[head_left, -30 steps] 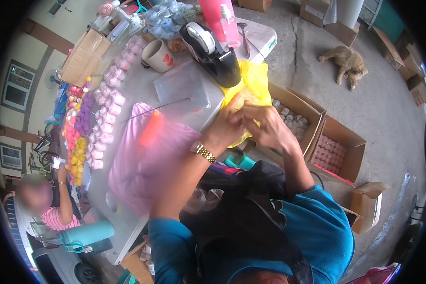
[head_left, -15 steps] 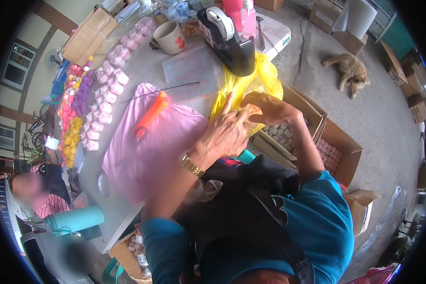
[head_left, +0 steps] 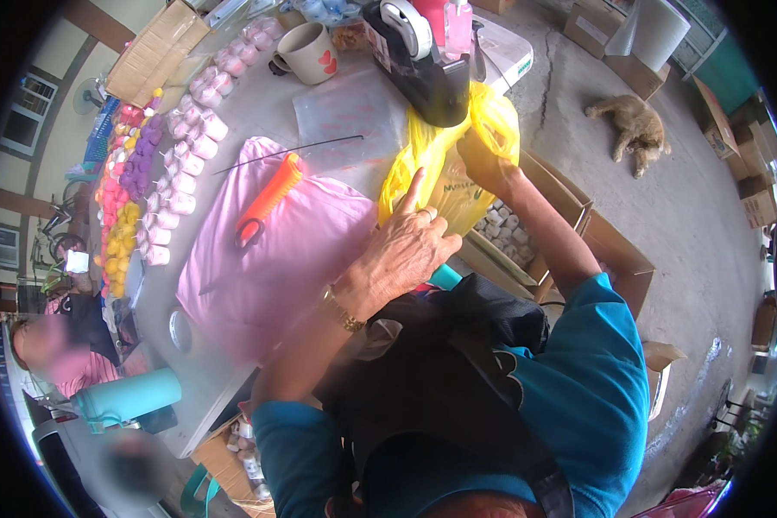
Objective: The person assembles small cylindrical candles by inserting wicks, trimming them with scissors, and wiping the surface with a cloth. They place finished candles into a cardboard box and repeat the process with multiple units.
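A yellow plastic bag (head_left: 457,192) hangs at the right edge of the table, its mouth and loop handles spread upward. My right hand (head_left: 486,166) is at the bag's far right side, fingers bent round the plastic by a handle and partly hidden by it. At the bag's near left side is my left hand (head_left: 401,250), its index finger stretched out over the yellow plastic. The other fingers are apart and loosely bent, nothing visible in them; the thumb is hidden. Left of them a pink cloth-like sheet (head_left: 272,285) lies under an orange ring-ended tool (head_left: 269,200) and a thin black rod (head_left: 293,152).
Beyond the bag stand a black tape dispenser (head_left: 432,85), a mug (head_left: 309,53) and a pink pump bottle (head_left: 456,30). Small pink-and-white items (head_left: 190,164) line the table's left. Cartons (head_left: 570,203) flank my right arm. A dog (head_left: 637,129) lies on the floor; a person (head_left: 82,367) sits left.
My right hand has moved up and right, away from my left, and into the bag's opening. The bag's handles have risen and spread. The orange-coloured piece between my hands no longer shows.
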A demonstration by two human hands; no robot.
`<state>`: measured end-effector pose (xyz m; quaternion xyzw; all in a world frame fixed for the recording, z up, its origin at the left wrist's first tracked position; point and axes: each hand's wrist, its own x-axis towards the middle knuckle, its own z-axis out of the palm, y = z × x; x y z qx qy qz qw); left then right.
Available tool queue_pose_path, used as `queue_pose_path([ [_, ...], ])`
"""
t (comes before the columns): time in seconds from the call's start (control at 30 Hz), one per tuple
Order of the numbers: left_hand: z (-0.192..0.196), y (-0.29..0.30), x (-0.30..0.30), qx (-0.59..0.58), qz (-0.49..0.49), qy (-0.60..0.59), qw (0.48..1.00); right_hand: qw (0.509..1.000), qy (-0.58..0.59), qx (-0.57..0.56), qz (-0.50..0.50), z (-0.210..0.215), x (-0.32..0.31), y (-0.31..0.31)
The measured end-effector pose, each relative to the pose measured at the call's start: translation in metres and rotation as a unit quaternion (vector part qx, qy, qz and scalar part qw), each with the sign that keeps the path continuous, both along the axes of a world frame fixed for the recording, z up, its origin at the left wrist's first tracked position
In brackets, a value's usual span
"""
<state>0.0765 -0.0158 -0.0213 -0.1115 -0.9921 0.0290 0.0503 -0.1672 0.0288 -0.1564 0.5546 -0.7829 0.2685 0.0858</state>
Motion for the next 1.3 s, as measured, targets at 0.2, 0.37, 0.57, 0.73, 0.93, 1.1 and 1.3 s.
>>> queue_pose_path([
  [0.2, 0.006, 0.001, 0.003, 0.043, 0.007, 0.020, 0.999, 0.927, 0.362, 0.023, 0.098, 0.018, 0.008, 0.004],
  [0.37, 0.003, -0.002, 0.009, 0.041, 0.023, 0.109, 0.993, 0.912, -0.074, 0.351, 0.197, 0.068, 0.037, 0.021],
  [0.57, 0.010, 0.006, 0.031, 0.101, 0.057, 0.187, 0.976, 0.957, -0.013, 0.123, 0.262, 0.119, 0.051, 0.046],
  [0.73, 0.022, 0.025, 0.101, 0.116, 0.183, 0.273, 0.937, 0.980, -0.003, 0.045, 0.193, 0.161, 0.097, 0.061],
  [0.93, 0.009, 0.068, 0.272, -0.092, 0.534, 0.347, 0.766, 0.933, -0.059, 0.027, 0.355, 0.183, 0.156, 0.047],
  [1.1, -0.029, 0.149, 0.432, -0.055, 0.783, 0.325, 0.527, 0.842, -0.153, 0.071, 0.513, 0.173, 0.210, 0.025],
  [1.3, -0.087, 0.219, 0.537, -0.038, 0.946, 0.075, 0.313, 0.779, -0.001, 0.111, 0.617, 0.162, 0.272, 0.016],
])
